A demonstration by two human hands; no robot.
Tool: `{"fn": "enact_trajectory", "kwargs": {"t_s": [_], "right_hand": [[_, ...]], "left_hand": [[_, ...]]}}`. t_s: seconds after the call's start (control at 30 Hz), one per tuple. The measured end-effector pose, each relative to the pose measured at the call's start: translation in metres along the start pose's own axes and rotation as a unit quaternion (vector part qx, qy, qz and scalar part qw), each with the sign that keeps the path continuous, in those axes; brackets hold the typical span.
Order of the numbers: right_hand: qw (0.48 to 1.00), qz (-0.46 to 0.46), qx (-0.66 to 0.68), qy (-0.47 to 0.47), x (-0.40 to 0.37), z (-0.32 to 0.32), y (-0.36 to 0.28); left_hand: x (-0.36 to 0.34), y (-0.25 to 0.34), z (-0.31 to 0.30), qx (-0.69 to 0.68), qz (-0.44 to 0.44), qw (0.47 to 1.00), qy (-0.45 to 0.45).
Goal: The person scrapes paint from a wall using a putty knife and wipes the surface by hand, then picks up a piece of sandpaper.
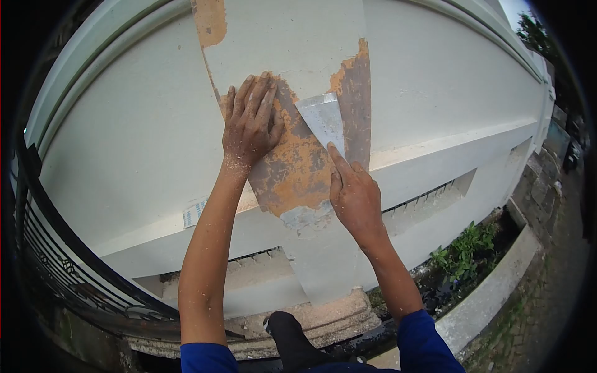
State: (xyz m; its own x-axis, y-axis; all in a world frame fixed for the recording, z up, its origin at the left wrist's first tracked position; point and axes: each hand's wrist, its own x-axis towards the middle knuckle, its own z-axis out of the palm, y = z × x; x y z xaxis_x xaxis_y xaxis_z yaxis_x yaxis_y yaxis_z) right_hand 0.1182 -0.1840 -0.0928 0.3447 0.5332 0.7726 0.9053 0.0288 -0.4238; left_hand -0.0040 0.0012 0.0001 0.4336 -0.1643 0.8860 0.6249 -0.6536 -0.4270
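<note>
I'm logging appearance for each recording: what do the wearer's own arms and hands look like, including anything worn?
The left hand and right hand have no gloves, and no rings or watch are visible. Short, plain blue sleeves leave the forearms bare. Pale flecks dot the left forearm.

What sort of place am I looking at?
Probably outdoors, along a property's edge: a white-painted wall with orange patches, a curved black metal railing, and leafy green plants beside a grey concrete kerb.
</note>
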Motion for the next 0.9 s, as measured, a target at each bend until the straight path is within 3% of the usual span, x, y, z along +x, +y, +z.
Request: {"fn": "enact_trajectory", "kwargs": {"t_s": [0.17,0.27,0.47,0.57,0.7,0.77,0.87,0.9], "right_hand": [[0.993,-0.060,0.009,0.098,0.023,0.011,-0.008],[1.000,0.003,-0.004,0.018,0.000,0.000,-0.003],[0.999,-0.013,0.012,0.033,0.016,-0.003,-0.011],[0.991,-0.049,0.118,0.043,0.001,0.001,0.003],[0.969,-0.017,0.242,-0.034,-0.081,0.010,0.048],[0.961,0.064,0.254,-0.094,-0.137,0.007,0.072],[0.940,0.178,0.250,-0.147,-0.225,-0.004,0.104],[0.937,0.204,0.233,-0.159,-0.256,-0.009,0.113]], "left_hand": [[0.000,0.000,-0.001,-0.007,0.003,1.000,0.000],[-0.001,0.000,0.000,-0.001,-0.001,1.000,-0.009],[0.000,-0.001,0.001,0.006,0.002,1.000,-0.004],[0.000,-0.001,0.000,0.001,-0.003,1.000,-0.020],[0.002,0.002,0.005,0.017,-0.059,0.998,-0.010],[0.004,0.009,0.010,0.044,-0.094,0.994,-0.023],[0.002,0.037,0.012,0.032,-0.037,0.996,-0.071],[-0.002,0.045,0.014,0.008,0.029,0.992,-0.121]]}}
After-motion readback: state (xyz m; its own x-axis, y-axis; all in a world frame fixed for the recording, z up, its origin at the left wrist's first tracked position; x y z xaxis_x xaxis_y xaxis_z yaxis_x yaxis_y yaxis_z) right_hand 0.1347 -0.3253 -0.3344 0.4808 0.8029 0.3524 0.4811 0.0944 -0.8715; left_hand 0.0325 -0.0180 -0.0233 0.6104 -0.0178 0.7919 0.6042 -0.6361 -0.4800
